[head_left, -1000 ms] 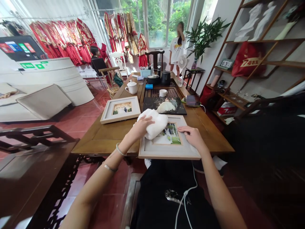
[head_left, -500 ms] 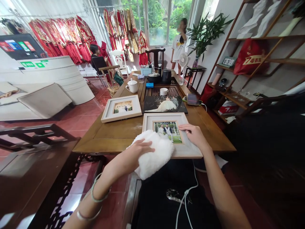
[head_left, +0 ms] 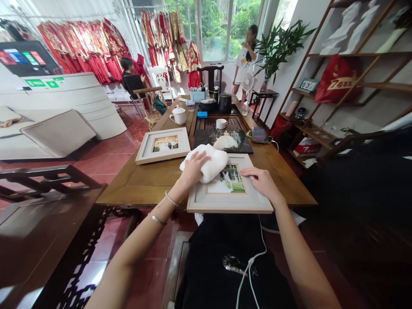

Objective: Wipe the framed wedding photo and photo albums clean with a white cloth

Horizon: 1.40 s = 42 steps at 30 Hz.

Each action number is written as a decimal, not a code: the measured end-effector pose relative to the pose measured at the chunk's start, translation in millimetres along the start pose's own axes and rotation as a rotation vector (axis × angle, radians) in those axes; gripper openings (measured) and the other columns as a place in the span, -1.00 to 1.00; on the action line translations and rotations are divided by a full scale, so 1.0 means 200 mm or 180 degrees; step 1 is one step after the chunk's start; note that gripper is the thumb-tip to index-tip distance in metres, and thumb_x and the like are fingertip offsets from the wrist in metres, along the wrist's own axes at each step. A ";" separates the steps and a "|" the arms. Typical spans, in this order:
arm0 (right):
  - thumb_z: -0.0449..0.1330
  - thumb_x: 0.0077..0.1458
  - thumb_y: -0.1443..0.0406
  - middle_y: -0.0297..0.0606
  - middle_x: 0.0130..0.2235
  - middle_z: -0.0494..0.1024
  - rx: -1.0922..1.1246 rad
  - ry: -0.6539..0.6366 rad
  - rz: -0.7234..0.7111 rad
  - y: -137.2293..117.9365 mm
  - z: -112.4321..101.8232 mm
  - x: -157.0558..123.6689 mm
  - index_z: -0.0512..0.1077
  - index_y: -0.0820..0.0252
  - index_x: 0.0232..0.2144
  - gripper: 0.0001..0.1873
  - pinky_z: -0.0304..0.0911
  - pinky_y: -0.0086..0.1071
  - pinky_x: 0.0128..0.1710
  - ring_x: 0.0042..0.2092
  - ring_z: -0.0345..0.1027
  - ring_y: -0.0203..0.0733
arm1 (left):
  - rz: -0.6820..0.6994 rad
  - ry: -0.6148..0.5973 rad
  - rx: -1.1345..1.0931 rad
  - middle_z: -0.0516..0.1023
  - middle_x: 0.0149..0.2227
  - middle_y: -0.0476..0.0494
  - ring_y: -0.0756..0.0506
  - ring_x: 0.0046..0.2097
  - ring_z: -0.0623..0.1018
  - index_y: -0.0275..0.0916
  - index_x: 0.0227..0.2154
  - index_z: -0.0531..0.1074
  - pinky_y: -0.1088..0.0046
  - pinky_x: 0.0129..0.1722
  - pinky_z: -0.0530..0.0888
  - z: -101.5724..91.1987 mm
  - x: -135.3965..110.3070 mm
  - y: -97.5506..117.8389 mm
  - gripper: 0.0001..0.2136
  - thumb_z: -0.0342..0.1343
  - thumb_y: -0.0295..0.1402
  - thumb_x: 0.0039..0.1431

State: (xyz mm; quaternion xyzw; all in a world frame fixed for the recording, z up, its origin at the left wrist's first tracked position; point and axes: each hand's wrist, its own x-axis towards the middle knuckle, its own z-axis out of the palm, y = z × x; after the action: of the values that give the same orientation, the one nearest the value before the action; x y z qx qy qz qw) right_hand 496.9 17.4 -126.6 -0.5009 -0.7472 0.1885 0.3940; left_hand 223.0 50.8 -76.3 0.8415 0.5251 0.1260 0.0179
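Note:
My left hand (head_left: pixel 193 168) is pressed over a bunched white fluffy towel (head_left: pixel 210 161), fingers curved into it. The towel lies on the upper left part of a pale wooden picture frame (head_left: pixel 222 206), covering some of its photo of two people outdoors. My right hand (head_left: pixel 261 180) rests on the frame's right side, its fingers stretched flat toward the photo and the thumb hard to see. This frame lies at the near edge of the wooden table (head_left: pixel 144 189), its lower border just past the edge.
Another framed photo (head_left: pixel 141 156) lies to the left, and a dark photo panel (head_left: pixel 206 138) behind. Farther back are a white lidded cup (head_left: pixel 178 116), a small white cup (head_left: pixel 221 124), a black pot (head_left: pixel 225 103) and a phone (head_left: pixel 261 135) on a cable. Two people are in the background.
My left hand has slid the towel away from me, from the frame's lower left to its upper left, uncovering the lower border. My right hand has stayed in place.

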 end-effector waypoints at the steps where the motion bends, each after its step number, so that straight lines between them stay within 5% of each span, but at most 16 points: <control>1: -0.04 -0.06 0.53 -0.24 -0.15 0.64 -0.0010 0.0000 0.0002 0.00 0.00 0.00 0.61 0.16 -0.31 -0.54 0.31 -0.19 0.10 -0.04 0.49 -0.14 | 0.0018 0.0035 0.0014 0.23 0.27 -0.15 -0.28 0.28 0.18 -0.16 0.10 0.34 0.01 0.13 0.33 0.01 0.01 -0.01 -0.38 -0.04 -0.70 -0.07; 11: -0.03 -0.08 0.54 -0.27 -0.17 0.64 -0.0046 0.0132 -0.0010 -0.03 0.01 0.01 0.61 0.12 -0.33 -0.54 0.32 -0.19 0.08 -0.06 0.50 -0.13 | 0.0007 -0.0059 -0.0057 0.21 0.28 -0.17 -0.32 0.29 0.15 -0.17 0.13 0.32 0.00 0.13 0.32 0.01 -0.13 0.00 -0.42 0.01 -0.65 -0.01; 18: -0.03 -0.09 0.55 -0.29 -0.17 0.64 -0.0041 0.0171 -0.0014 -0.02 0.01 0.00 0.61 0.10 -0.32 -0.52 0.32 -0.20 0.08 -0.06 0.50 -0.14 | 0.0068 -0.0503 -0.0193 0.15 0.30 -0.16 -0.37 0.31 0.08 -0.14 0.14 0.30 -0.10 0.10 0.32 -0.07 -0.38 0.12 -0.25 0.04 -0.73 -0.21; 29: -0.03 -0.10 0.55 -0.31 -0.17 0.64 -0.0007 0.0182 0.0006 -0.01 0.01 0.00 0.61 0.09 -0.32 -0.51 0.30 -0.18 0.11 -0.04 0.49 -0.14 | 0.0515 -0.0920 -0.0926 0.29 0.23 0.01 -0.16 0.32 0.14 0.03 0.07 0.38 0.08 0.23 0.24 -0.27 -0.67 0.15 -0.27 -0.06 -0.73 -0.19; 33: -0.02 -0.10 0.55 -0.30 -0.17 0.64 0.0023 0.0205 0.0000 -0.02 0.02 -0.01 0.61 0.10 -0.33 -0.52 0.31 -0.17 0.10 -0.05 0.49 -0.13 | 0.0500 -0.0865 -0.0702 0.27 0.25 -0.02 -0.22 0.31 0.15 0.01 0.06 0.38 0.03 0.20 0.27 -0.22 -0.64 0.13 -0.30 0.01 -0.71 -0.19; 42: -0.03 -0.10 0.55 -0.25 -0.16 0.64 -0.0037 0.0134 -0.0076 -0.01 0.01 0.00 0.61 0.14 -0.33 -0.53 0.32 -0.16 0.10 -0.05 0.50 -0.12 | 0.0501 -0.0340 -0.0188 0.24 0.26 -0.10 -0.28 0.29 0.15 -0.08 0.08 0.37 0.03 0.09 0.36 -0.06 -0.30 0.00 -0.38 0.02 -0.68 -0.09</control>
State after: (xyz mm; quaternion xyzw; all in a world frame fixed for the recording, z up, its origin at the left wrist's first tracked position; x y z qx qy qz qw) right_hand 493.9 16.2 -127.8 -0.4982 -0.7457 0.1690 0.4089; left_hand 194.3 -3.8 -75.9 0.8848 0.4517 0.0973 0.0607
